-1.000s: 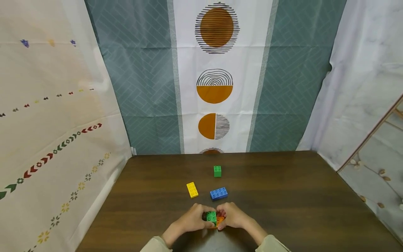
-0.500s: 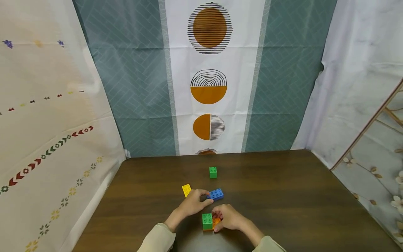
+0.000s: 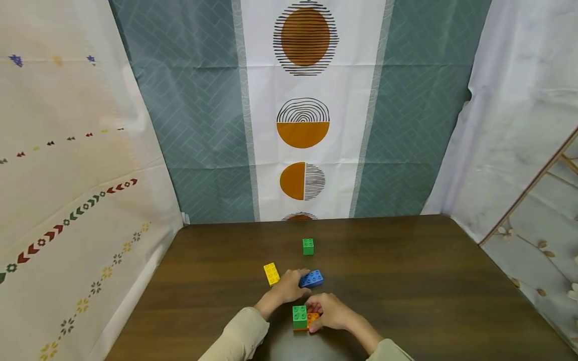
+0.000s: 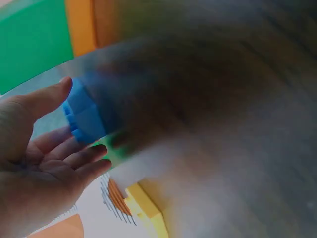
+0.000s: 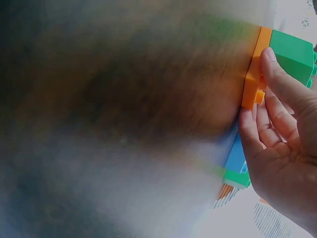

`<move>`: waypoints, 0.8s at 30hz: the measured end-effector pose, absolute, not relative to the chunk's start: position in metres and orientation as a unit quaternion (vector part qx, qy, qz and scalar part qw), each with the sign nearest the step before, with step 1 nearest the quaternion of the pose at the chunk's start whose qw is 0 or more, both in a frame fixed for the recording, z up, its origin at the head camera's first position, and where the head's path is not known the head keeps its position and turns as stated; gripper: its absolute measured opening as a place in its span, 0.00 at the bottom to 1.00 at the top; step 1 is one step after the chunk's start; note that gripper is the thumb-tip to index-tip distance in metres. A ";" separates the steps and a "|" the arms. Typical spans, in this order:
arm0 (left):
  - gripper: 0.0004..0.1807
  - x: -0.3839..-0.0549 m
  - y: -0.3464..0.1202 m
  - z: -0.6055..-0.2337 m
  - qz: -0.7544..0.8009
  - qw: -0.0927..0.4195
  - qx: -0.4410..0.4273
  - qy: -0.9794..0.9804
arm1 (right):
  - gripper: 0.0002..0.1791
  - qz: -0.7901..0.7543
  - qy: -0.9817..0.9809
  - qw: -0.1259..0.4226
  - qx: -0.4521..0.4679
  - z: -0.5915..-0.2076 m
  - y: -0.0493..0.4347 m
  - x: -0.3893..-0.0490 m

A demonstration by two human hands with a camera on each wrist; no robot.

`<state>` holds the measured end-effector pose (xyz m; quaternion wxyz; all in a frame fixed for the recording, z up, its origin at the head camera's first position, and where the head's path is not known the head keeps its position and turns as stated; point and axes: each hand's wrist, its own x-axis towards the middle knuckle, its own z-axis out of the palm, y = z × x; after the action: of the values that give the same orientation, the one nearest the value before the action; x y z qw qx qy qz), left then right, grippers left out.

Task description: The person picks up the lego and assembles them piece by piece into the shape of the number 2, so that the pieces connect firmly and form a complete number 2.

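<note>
My left hand (image 3: 290,287) reaches to the left end of a blue building brick (image 3: 312,279), thumb and fingers spread on either side of it. In the left wrist view the thumb lies near one side of the blue brick (image 4: 86,114), and the fingers show gaps from it. My right hand (image 3: 330,312) holds an orange brick (image 3: 313,318) at its right end between thumb and fingers. A green brick (image 3: 299,316) stands on the orange brick's left part. The right wrist view shows the thumb against the orange brick (image 5: 252,87).
A yellow brick (image 3: 272,274) lies just left of my left hand on the brown table (image 3: 397,281). Farther back stands another green brick (image 3: 308,246). Patterned cloths hang behind the table and at both sides.
My left hand has let go of the green and orange bricks and moved forward to the blue brick. My right hand stays at the orange brick. The head view has shifted slightly.
</note>
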<state>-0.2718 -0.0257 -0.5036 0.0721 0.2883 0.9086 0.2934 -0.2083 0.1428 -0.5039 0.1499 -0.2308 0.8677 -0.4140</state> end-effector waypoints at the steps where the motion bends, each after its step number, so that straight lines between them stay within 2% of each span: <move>1: 0.28 -0.272 -0.025 -0.505 0.288 0.070 0.288 0.911 | 0.21 -0.414 0.868 0.150 -0.230 -0.504 0.143 -0.208; 11: 0.23 -0.274 -0.021 -0.511 0.263 0.046 0.282 0.922 | 0.22 -0.424 0.863 0.163 -0.219 -0.503 0.143 -0.207; 24: 0.21 -0.277 -0.031 -0.492 0.288 0.053 0.285 0.913 | 0.21 -0.427 0.863 0.154 -0.220 -0.504 0.142 -0.207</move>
<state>-0.2772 -0.0314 -0.4917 0.0527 0.2851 0.9128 0.2875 -0.2074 0.1417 -0.5036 0.1535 -0.2200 0.8633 -0.4274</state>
